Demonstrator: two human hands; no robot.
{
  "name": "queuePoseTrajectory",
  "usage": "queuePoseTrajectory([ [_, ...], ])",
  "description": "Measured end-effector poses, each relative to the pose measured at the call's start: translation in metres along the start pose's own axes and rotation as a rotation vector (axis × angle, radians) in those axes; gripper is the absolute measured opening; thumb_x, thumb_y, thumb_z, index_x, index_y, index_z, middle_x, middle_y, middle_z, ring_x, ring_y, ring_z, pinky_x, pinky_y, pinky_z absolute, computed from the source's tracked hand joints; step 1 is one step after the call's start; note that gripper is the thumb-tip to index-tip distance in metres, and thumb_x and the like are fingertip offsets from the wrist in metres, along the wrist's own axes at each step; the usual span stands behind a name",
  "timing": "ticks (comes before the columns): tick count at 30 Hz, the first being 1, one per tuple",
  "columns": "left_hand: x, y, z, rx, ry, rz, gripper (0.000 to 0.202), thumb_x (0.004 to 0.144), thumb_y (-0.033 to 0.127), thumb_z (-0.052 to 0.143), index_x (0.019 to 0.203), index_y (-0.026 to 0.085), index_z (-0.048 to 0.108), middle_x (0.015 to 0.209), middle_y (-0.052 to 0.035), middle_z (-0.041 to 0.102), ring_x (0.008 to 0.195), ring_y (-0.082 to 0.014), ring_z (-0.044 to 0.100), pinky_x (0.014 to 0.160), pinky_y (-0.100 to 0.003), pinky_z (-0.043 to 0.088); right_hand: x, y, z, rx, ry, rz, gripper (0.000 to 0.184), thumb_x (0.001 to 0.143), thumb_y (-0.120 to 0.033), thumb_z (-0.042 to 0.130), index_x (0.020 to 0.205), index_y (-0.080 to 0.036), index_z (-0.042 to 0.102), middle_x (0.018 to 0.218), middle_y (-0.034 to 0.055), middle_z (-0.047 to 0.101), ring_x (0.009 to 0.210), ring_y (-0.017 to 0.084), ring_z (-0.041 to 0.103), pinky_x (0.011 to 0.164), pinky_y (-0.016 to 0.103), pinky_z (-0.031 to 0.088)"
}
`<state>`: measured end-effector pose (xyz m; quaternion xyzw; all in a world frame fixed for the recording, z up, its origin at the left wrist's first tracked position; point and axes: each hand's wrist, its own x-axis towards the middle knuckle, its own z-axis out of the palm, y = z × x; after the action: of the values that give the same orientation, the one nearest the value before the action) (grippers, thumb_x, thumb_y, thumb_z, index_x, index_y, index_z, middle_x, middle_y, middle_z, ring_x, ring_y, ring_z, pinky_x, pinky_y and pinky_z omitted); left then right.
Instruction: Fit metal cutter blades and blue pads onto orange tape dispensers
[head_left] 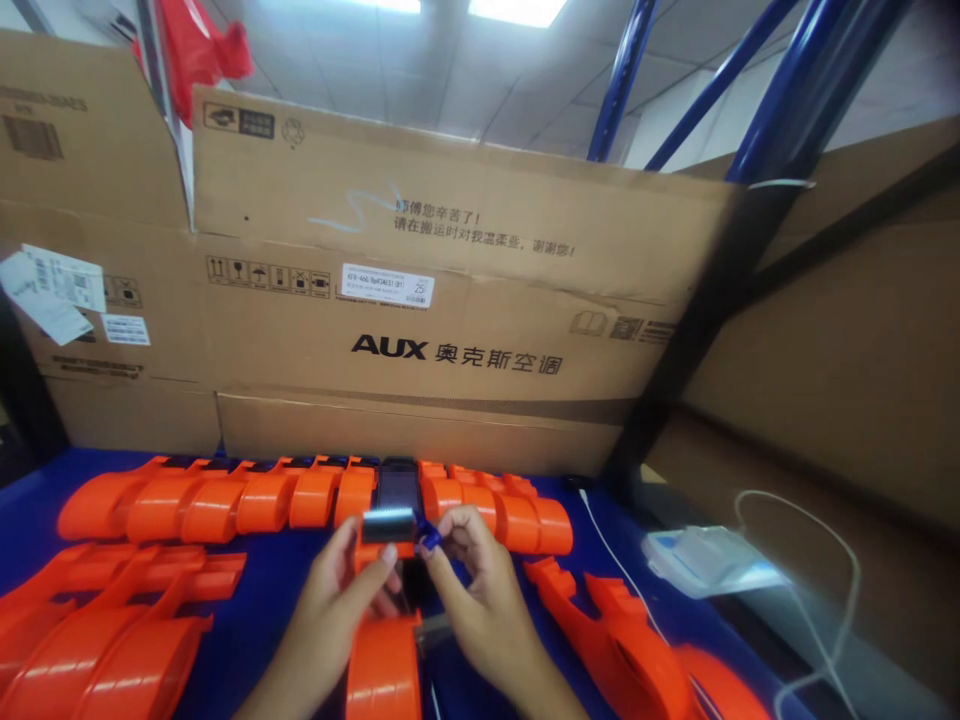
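My left hand (341, 590) is closed round the head of an orange tape dispenser (383, 672), its thumb pressing near the front. A toothed metal blade (388, 525) runs across the top of that head. Just right of the blade, my right hand (484, 585) pinches a small dark-blue part (430, 537) between thumb and fingers. The blue part is close beside the head; whether it touches cannot be made out. A grey metal-looking piece (435, 632) sticks out from the dispenser's right side, below my right fingers.
More orange dispensers stand in a back row (214, 508), with others at left (142, 650) and right (630, 640). A dark rectangular object (397, 484) is behind my hands. Cardboard (450, 410) walls the back. At right are a plastic packet (709, 565), white cable (855, 590) and dark post (675, 380).
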<state>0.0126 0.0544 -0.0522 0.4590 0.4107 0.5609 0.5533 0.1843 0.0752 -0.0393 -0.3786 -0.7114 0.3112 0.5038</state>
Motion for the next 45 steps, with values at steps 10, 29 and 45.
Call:
queuePoseTrajectory([
  [10, 0.000, -0.002, 0.000, 0.005, 0.004, 0.010, 0.033, 0.086, 0.046, 0.070, 0.107, 0.020, 0.063, 0.075, -0.0002, 0.069, 0.059, -0.0144, 0.065, 0.057, -0.024, 0.049, -0.002, -0.013, -0.002, -0.251, -0.047, -0.108, 0.017, 0.096, -0.028, 0.054, 0.081, -0.023, 0.050, 0.073, -0.0003, 0.058, 0.066, 0.016, 0.054, 0.064, 0.027, 0.043],
  [29, -0.004, 0.001, 0.004, -0.149, -0.005, -0.020, 0.028, 0.083, 0.040, 0.074, 0.099, 0.020, 0.065, 0.072, -0.0006, 0.071, 0.058, -0.0137, 0.064, 0.060, -0.024, 0.051, 0.002, -0.022, -0.021, -0.191, -0.158, -0.238, 0.015, 0.094, -0.029, 0.054, 0.081, -0.023, 0.050, 0.087, 0.0057, 0.058, 0.083, 0.022, 0.055, 0.074, 0.034, 0.046],
  [45, -0.020, 0.008, 0.014, -0.313, -0.335, -0.234, 0.089, 0.069, 0.036, 0.087, 0.146, 0.027, 0.042, 0.085, -0.0104, 0.076, 0.067, -0.0264, 0.074, 0.065, -0.041, 0.060, 0.004, -0.022, -0.023, 0.498, -0.368, 0.176, 0.041, 0.093, -0.052, 0.059, 0.124, -0.026, 0.055, 0.105, 0.0062, 0.066, 0.093, 0.022, 0.063, 0.084, 0.034, 0.048],
])
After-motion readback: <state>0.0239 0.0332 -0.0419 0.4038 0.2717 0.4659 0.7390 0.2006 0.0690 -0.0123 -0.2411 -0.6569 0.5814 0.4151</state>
